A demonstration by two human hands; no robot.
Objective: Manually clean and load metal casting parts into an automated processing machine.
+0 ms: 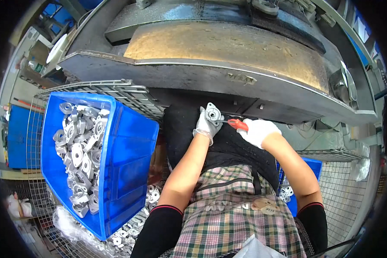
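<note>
1 metal pc, jutting past L hand

Obstacle at left: blue bin

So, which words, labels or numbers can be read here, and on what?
Plaid apron: small lettering on its pale patch, which I won't copy out; the pale shapes beside it are unclear.
Metal ledge: marks on a worn label, too blurred to read.
Metal part in the left hand: no readable text.
</note>
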